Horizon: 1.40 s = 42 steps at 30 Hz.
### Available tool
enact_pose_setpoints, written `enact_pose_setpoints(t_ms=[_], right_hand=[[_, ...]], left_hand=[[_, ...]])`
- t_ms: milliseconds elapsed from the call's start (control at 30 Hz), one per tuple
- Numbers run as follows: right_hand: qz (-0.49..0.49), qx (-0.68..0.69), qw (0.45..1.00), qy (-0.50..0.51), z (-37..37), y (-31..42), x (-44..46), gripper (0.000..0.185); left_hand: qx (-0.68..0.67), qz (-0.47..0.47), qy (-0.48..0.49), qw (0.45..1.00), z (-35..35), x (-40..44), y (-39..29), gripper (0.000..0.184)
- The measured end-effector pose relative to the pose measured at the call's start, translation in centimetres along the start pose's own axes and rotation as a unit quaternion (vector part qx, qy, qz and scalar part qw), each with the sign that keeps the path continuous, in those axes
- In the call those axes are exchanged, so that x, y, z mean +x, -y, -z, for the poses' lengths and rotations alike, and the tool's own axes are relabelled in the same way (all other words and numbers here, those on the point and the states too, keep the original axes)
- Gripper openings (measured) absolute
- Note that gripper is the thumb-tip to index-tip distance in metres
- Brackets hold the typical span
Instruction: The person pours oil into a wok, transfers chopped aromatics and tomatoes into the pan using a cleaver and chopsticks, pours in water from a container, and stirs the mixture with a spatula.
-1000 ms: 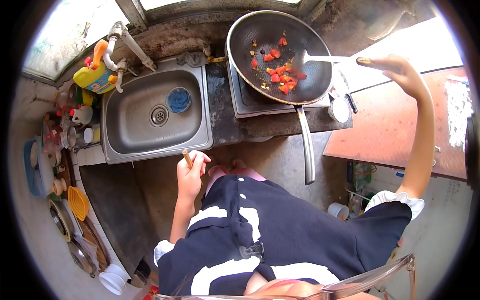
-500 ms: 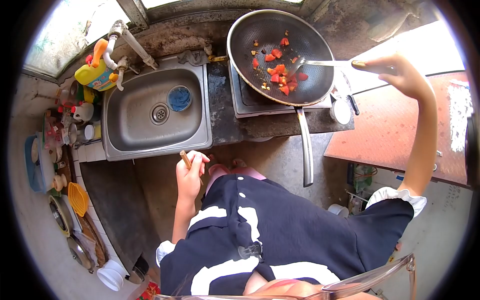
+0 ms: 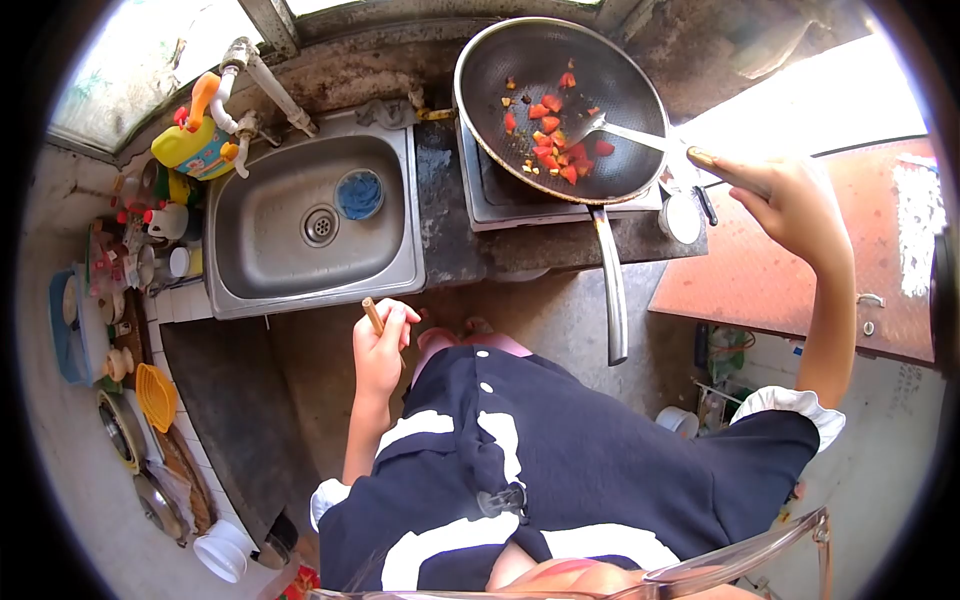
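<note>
Listing wok point(image 3: 495, 75), qty 1: on stove point(image 3: 485, 205), qty 1, ahead & a bit R of person point(image 3: 500, 420). Which hand's nearer?

"R hand point(image 3: 790, 200), just beside wok's R side; wok lies to its L. Spatula point(image 3: 635, 136), qty 1: long axis runs leftward & slightly away from R hand, far end in wok among red pieces point(image 3: 551, 103)."

"Grip?"

"R: fingers closed on spatula, index along it. L hand point(image 3: 383, 340): curled closed rnd wooden stick point(image 3: 372, 315), in front of person, well apart from wok. 1 stick or 2 tog.? Can't tell."

"Wok handle point(image 3: 611, 290)?"

"Qty 1, points back twd person, no hand on it."

"Red pcs, count?"

"Approx. 10+; some overlap, exact no. can't be told."

"Other stock?"

"Sink point(image 3: 275, 272), qty 1, L of stove; in it, bowl point(image 3: 359, 196) w/ blue contents, qty 1. Yellow jug point(image 3: 190, 150), qty 1, by sink's far L corner."
</note>
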State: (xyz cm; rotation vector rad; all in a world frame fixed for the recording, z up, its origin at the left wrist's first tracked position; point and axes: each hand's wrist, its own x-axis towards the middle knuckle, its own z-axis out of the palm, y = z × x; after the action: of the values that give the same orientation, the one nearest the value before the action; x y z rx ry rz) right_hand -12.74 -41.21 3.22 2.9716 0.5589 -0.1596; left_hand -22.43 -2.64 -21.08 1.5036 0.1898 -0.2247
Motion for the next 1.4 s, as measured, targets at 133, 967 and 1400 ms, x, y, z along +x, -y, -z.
enact_pose_setpoints(t_ms=[133,967,1400], right_hand=[[0.041,-0.014,0.998,-0.045,-1.0,-0.3,-0.6,0.041],[-0.139,0.065,0.987,-0.050,0.5,0.1,-5.2,0.026],[-0.136,0.052,0.988,-0.044,-2.6,-0.2,-4.4,0.030]], left_hand=[[0.004,0.005,0.005,1.000,0.1,-0.1,-0.1,0.026],[-0.001,0.013,0.056,0.998,-1.0,-0.6,0.2,0.026],[0.094,-0.007,0.302,0.949,-14.1,2.0,0.0,0.030]])
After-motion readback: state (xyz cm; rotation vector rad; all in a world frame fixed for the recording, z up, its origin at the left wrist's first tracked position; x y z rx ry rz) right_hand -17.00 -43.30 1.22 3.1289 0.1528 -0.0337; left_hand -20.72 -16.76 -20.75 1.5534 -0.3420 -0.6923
